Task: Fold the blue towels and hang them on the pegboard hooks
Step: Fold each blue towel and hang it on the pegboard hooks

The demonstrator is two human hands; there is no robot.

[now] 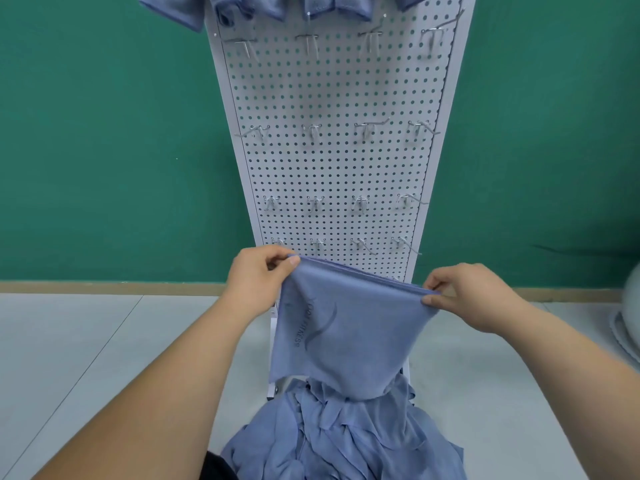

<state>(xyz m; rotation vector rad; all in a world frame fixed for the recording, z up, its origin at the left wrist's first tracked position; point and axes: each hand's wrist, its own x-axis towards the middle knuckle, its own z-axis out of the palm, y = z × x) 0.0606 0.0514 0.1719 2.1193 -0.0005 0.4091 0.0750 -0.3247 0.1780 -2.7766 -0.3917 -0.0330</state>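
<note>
A folded blue towel (341, 334) with a dark printed logo hangs in front of the lower pegboard. My left hand (256, 278) pinches its top left corner. My right hand (464, 299) pinches its top right corner, so the top edge is stretched between them. Below the towel lies a crumpled heap of blue towels (346, 438). The white pegboard (332, 161) stands upright against the wall with several rows of bare metal hooks (313, 131). More blue towels (263, 8) hang from the top row, cut off by the frame edge.
A green wall (104, 133) is behind the pegboard, with a tan baseboard along a pale grey floor (86, 341). A pale rounded object (628, 317) sits at the right edge. The pegboard's white foot shows left of the heap.
</note>
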